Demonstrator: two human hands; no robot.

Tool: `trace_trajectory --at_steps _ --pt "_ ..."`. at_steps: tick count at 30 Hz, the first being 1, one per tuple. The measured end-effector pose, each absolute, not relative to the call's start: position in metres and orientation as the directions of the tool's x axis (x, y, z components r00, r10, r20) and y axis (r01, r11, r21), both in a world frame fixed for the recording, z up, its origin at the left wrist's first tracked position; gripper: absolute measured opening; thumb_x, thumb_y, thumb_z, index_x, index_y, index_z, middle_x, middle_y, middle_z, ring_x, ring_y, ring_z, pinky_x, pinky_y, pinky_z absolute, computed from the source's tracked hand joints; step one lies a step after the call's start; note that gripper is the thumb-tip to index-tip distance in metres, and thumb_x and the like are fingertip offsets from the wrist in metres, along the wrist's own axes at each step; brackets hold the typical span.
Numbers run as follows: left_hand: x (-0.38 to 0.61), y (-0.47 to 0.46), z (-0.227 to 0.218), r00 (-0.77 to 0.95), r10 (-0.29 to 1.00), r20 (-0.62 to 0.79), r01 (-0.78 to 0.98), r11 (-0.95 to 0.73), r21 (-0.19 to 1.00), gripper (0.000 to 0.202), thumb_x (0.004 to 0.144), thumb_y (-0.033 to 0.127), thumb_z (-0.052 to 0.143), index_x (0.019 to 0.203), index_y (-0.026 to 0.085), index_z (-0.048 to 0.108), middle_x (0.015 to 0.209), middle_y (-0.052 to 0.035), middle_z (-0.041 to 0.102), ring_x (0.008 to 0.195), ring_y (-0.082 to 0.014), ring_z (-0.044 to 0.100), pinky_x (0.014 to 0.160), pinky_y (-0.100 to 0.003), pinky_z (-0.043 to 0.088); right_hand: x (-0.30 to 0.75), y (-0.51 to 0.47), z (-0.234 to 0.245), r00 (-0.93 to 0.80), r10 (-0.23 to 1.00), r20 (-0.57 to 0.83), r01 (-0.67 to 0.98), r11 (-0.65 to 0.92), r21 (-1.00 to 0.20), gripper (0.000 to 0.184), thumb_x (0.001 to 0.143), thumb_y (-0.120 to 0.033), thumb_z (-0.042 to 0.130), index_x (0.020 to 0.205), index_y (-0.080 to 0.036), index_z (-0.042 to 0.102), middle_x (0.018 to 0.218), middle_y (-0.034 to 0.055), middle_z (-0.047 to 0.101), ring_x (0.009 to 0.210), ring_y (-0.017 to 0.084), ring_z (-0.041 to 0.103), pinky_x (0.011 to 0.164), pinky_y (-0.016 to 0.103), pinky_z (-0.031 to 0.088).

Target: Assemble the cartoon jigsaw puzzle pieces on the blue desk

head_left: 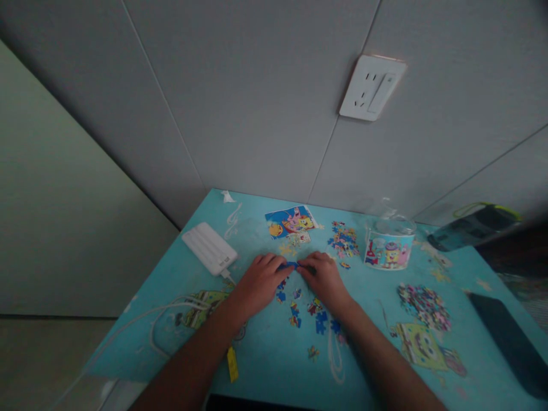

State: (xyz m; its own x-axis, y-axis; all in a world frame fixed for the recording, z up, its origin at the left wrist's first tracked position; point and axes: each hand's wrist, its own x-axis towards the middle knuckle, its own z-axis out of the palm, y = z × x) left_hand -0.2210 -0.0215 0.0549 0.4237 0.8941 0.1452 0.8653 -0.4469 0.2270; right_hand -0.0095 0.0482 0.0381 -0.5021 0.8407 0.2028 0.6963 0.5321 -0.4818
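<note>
Blue jigsaw puzzle pieces [293,264] are pinched between my two hands, just above the table. My left hand [266,277] has its fingers closed on their left end. From the other side, my right hand [320,275] grips the right end with thumb and fingertips. Several loose puzzle pieces [295,315] lie below and between my forearms, some blue, some yellow. Beyond my hands lies a picture card [291,221] with cartoon figures. A small heap of pieces [343,240] sits to its right. My fingers hide part of the held pieces.
A clear tub with a cartoon label [389,251] stands at the back right, near a bottle [475,227]. Another pile of pieces [424,307] and a dark phone-like slab [509,342] lie right. A white power bank [209,248] with a cable is left. A wall [265,103] borders the table [274,365].
</note>
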Motion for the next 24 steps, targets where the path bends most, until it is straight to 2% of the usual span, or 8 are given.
trace_trajectory --at_steps 5,8,13,16,19,24 --pt "-0.221 -0.022 0.054 0.424 0.893 0.15 0.86 -0.45 0.243 0.047 0.093 0.012 0.052 0.137 0.029 0.053 0.123 -0.0063 0.056 0.113 -0.0245 0.048 0.096 -0.042 0.041 -0.015 0.034 0.047 -0.509 0.838 0.196 0.747 0.543 -0.384 0.018 0.095 -0.032 0.061 0.104 -0.03 0.077 0.096 0.006 0.068 0.093 0.024 0.058 0.084 0.038 0.043" --pt "-0.222 -0.022 0.049 0.426 0.892 0.149 0.86 -0.451 0.24 0.049 0.092 0.01 0.051 0.137 0.029 0.054 0.124 -0.0069 0.056 0.114 -0.0253 0.048 0.095 -0.043 0.042 -0.019 0.029 0.053 -0.487 0.85 0.203 0.767 0.527 -0.366 0.021 0.098 -0.029 0.055 0.101 -0.028 0.076 0.097 0.0072 0.068 0.095 0.024 0.058 0.086 0.039 0.043" --pt "-0.225 -0.019 0.042 0.44 0.884 0.158 0.851 -0.467 0.241 0.058 0.087 0.004 0.05 0.139 0.03 0.053 0.126 -0.0072 0.056 0.116 -0.0261 0.047 0.096 -0.044 0.042 0.008 0.04 0.062 -0.368 0.873 0.32 0.742 0.483 -0.465 0.027 0.099 -0.025 0.05 0.115 -0.025 0.072 0.101 0.0085 0.069 0.098 0.024 0.06 0.091 0.039 0.045" --pt "-0.226 -0.019 0.041 0.445 0.88 0.169 0.844 -0.475 0.248 0.06 0.085 0.003 0.049 0.139 0.03 0.053 0.126 -0.007 0.056 0.116 -0.0257 0.048 0.096 -0.044 0.042 0.042 0.05 0.063 -0.269 0.877 0.398 0.708 0.46 -0.536 0.029 0.099 -0.024 0.047 0.117 -0.023 0.07 0.108 0.0085 0.071 0.102 0.023 0.062 0.095 0.039 0.045" --pt "-0.226 -0.019 0.041 0.442 0.881 0.168 0.845 -0.472 0.251 0.059 0.086 0.002 0.048 0.138 0.03 0.054 0.125 -0.0066 0.056 0.114 -0.0249 0.049 0.097 -0.044 0.042 0.067 0.052 0.056 -0.244 0.891 0.383 0.709 0.434 -0.556 0.028 0.098 -0.025 0.048 0.113 -0.021 0.071 0.103 0.0084 0.072 0.097 0.024 0.063 0.091 0.039 0.047" --pt "-0.226 -0.02 0.041 0.438 0.886 0.151 0.852 -0.462 0.246 0.059 0.087 0.003 0.048 0.14 0.028 0.051 0.126 -0.0075 0.055 0.117 -0.0253 0.048 0.098 -0.044 0.041 0.071 0.047 0.044 -0.32 0.893 0.317 0.701 0.448 -0.555 0.026 0.097 -0.024 0.05 0.109 -0.021 0.073 0.103 0.0083 0.073 0.097 0.024 0.064 0.092 0.039 0.047"
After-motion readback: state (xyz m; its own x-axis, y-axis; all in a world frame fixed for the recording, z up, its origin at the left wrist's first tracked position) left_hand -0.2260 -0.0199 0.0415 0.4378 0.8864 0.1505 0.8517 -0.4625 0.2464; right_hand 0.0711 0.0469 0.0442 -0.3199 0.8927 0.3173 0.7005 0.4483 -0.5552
